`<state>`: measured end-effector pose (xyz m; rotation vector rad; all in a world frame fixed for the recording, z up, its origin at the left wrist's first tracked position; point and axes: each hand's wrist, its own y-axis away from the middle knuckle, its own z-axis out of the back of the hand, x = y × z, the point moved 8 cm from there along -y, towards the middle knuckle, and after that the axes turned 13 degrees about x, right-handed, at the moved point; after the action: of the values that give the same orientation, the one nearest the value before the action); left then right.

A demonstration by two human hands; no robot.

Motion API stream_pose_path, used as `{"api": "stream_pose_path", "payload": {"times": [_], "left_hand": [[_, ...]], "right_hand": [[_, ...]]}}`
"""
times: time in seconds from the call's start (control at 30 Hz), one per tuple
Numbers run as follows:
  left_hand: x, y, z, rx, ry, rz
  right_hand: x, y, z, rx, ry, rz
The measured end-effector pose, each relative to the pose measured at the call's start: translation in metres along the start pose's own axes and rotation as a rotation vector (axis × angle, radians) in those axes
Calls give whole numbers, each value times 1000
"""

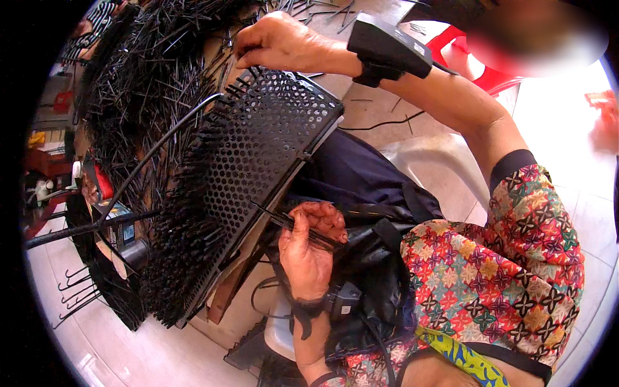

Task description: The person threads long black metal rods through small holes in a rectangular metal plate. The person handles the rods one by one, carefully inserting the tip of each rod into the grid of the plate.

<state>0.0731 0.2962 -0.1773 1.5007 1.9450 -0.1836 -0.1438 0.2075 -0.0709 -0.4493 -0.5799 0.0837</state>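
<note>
A black perforated panel (258, 132) with a grid of holes is propped at a slant before me. Thin black strips (184, 222) stand densely in its far side. My left hand (311, 248), palm up beside the panel's near edge, closes around several thin black strips (309, 236); their tips point toward the holes. At the panel's upper end, my right hand (274, 44) has its fingers pinched together just above a few upright strips. What lies between those fingertips is hidden. Dark devices are strapped to both wrists.
A large heap of loose black strips (145, 84) lies beyond the panel. A bent black metal rod (155, 149) reaches across to the panel. Wire hooks (78, 291) stick out at lower left. A red and white object (461, 55) and another person's hand (604, 119) are at the right.
</note>
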Motion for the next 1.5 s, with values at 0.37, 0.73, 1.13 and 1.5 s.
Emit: {"api": "stream_pose_path", "payload": {"times": [0.37, 0.73, 1.13, 1.5], "left_hand": [[0, -3, -3, 33, -40, 43], [-1, -7, -9, 68, -51, 62], [-8, -10, -22, 152, -32, 75], [-2, -15, -43, 304, -133, 208]], "right_hand": [[0, -3, -13, 42, 129, 60], [4, -10, -18, 172, 259, 22], [57, 36, -4, -14, -72, 24], [73, 80, -57, 384, -1122, -374]]}}
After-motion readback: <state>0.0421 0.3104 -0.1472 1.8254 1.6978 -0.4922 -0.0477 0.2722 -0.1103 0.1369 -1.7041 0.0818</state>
